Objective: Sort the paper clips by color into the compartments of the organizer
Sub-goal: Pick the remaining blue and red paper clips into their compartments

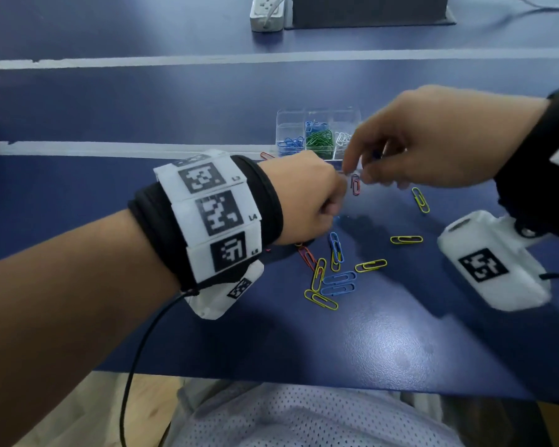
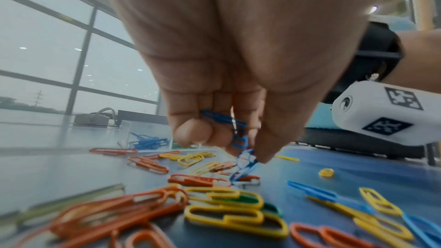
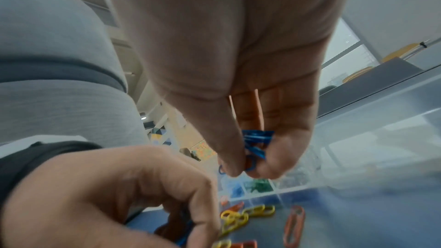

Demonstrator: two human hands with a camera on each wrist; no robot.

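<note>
- Several compartments of the clear organizer (image 1: 317, 116) already hold blue, green and white clips; it is seen just beyond the right hand's fingertips.
- Loose paper clips (image 1: 338, 280) lie flat below both hands, long axes pointing every way.
- Blue clips (image 2: 235, 131) are pinched in the curled left hand (image 1: 304, 198), hanging end-down.
- More blue clips (image 3: 256, 142) are gripped by the right hand (image 1: 433, 137).
- Judged light, stiff, slippery wire, each is best pinched across its flat loops.

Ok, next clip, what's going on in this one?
A person is sorting paper clips by color at a blue table. Both the left hand and right hand hold several blue clips in their fingers. The clear organizer already holds blue, green and white clips in separate compartments. Yellow clips, orange and more blue clips lie loose on the table.
</note>
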